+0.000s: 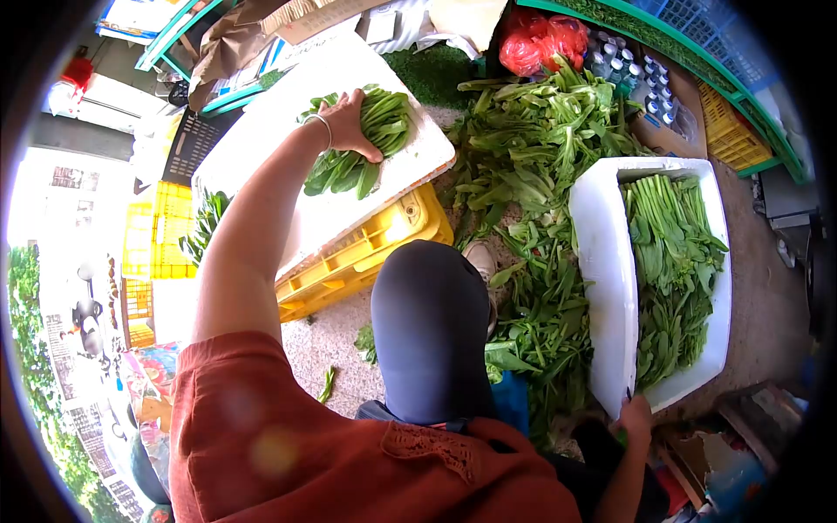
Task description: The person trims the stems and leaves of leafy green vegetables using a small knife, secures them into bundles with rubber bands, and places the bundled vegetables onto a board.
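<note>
My left hand (350, 129), with a bangle at the wrist, is laid over a bunch of leafy greens (385, 120), its fingers and thumb spanning the stems. The bunch rests on a white foam board (305, 228) on top of a yellow crate (349, 266). At the lower right, my right hand (636, 417) is closed beside the near end of a white foam box (608, 288). A thin dark tip sticks up from its fingers; what it belongs to is hidden. Inside the box lie bundled long-stemmed greens (667, 235).
A big heap of loose greens (545, 139) covers the floor between board and box. More leaves (209, 225) hang at the board's left edge. Behind are a red plastic bag (545, 42), a carton of bottles (654, 91) and a green-framed rack (741, 83). My knee (432, 322) is in the middle.
</note>
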{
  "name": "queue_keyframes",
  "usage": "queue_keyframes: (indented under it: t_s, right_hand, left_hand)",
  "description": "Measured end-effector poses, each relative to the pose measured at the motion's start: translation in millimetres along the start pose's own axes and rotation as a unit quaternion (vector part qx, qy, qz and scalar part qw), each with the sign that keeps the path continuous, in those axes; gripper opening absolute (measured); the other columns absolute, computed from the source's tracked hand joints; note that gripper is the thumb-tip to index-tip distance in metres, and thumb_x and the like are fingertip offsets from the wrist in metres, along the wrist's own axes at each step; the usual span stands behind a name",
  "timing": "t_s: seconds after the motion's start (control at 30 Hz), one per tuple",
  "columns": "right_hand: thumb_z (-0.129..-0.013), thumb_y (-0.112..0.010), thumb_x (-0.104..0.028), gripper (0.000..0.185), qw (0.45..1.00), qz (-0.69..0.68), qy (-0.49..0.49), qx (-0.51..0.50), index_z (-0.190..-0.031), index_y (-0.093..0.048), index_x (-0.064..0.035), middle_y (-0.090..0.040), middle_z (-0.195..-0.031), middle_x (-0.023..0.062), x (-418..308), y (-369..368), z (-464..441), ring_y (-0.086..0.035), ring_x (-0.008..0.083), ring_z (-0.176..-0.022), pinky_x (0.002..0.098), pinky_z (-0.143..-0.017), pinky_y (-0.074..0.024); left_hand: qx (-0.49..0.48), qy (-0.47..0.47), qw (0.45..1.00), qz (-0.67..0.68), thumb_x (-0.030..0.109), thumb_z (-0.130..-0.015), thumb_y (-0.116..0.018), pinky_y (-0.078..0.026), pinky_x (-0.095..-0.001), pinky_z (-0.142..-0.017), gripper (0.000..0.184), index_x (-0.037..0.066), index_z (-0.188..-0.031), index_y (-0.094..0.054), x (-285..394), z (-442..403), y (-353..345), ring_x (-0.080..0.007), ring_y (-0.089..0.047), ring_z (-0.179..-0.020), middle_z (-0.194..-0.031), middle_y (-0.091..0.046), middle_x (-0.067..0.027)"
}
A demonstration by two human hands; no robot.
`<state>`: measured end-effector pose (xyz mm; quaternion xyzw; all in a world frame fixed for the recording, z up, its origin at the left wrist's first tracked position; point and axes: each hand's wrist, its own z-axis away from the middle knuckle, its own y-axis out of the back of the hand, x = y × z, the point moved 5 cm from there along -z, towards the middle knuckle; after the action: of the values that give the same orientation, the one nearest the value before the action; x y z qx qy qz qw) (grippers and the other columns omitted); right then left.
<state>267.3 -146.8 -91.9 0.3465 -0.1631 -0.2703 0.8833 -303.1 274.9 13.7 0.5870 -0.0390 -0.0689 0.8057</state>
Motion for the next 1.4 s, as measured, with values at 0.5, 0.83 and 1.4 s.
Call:
queue_keyframes:
  t_s: [0.5,0.83,1.4]
  right_hand:
    - [-0.08,-0.06,-0.019,0.043,0.919,-0.27,0.249,0.142,-0.118,-0.05,-0.0019,-0.061,-0.086,0.0154,-130.0,79.8,41.4,-0.06,0.0239,-0.074,0.0317,-0.067,-0.0462]
    - [-0.08,-0.064,-0.022,0.045,0.763,-0.47,0.443,-0.013,-0.117,-0.051,0.0013,-0.064,-0.092,0.0112,-254.9,88.5,72.9,-0.06,0.015,-0.081,0.0263,-0.074,-0.0474]
    - [-0.079,-0.065,-0.029,0.045,0.237,-0.9,0.072,-0.359,-0.112,-0.049,-0.0031,-0.058,-0.101,0.0119,-215.0,-91.2,23.6,-0.06,0.0207,-0.089,0.0365,-0.078,-0.0515]
  left_hand:
    - [0.158,0.013,0.982,0.106,0.03,-0.056,-0.071,-0.048,-0.0383,-0.078,0.066,0.009,-0.112,-0.043,10.6,48.8,5.8,-0.0326,-0.06,-0.086,-0.09,-0.061,-0.0159]
    - [0.154,-0.076,0.837,0.52,0.013,-0.064,-0.073,-0.049,-0.0302,-0.07,0.041,0.0,-0.098,-0.055,49.6,80.9,73.8,-0.0163,-0.058,-0.075,-0.085,-0.061,-0.0067]
    - [-0.61,-0.213,0.729,0.225,0.03,-0.057,-0.083,-0.039,-0.0384,-0.094,0.09,-0.003,-0.124,-0.032,366.2,151.6,-207.6,-0.0287,-0.048,-0.108,-0.113,-0.051,-0.0187]
